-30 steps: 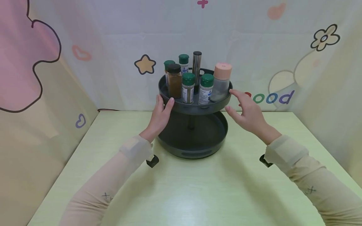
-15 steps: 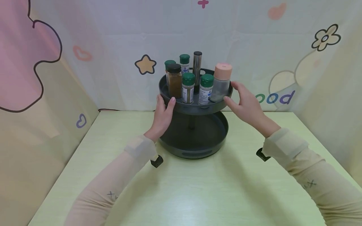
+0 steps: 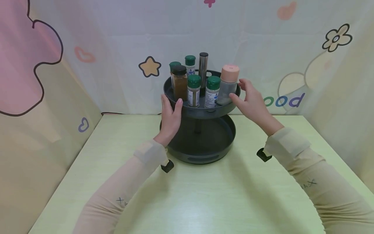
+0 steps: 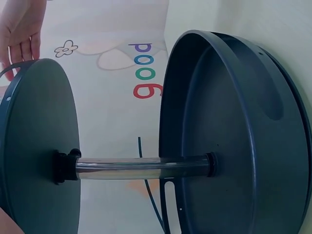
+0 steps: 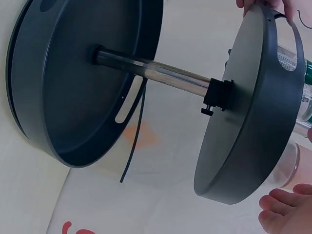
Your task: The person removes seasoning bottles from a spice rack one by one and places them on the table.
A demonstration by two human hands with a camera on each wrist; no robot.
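A dark two-tier round spice rack (image 3: 201,158) stands on the table, its tiers joined by a metal post (image 5: 178,78). My left hand (image 3: 170,121) grips the left rim of the upper tray (image 3: 204,113), thumb at the front. At the tray's right side, my right hand (image 3: 253,103) has its fingers spread around a clear bottle with a pink cap (image 3: 228,91). Its thumb is in front; whether it touches the bottle is unclear. Several green-capped spice jars (image 3: 194,91), a brown jar with a black cap (image 3: 179,83) and a slim metal cylinder (image 3: 203,70) share the upper tray.
Beneath, the lower tray (image 3: 198,143) has a raised wall and holds nothing visible. The pale table (image 3: 187,195) extends in front. A printed curtain (image 3: 117,65) hangs close behind, and a dark cable (image 4: 152,200) runs behind the rack.
My right hand has moved left and slightly up, from the tray's right rim to around the pink-capped bottle. My left forearm has shifted a little right, with that hand still at the rim.
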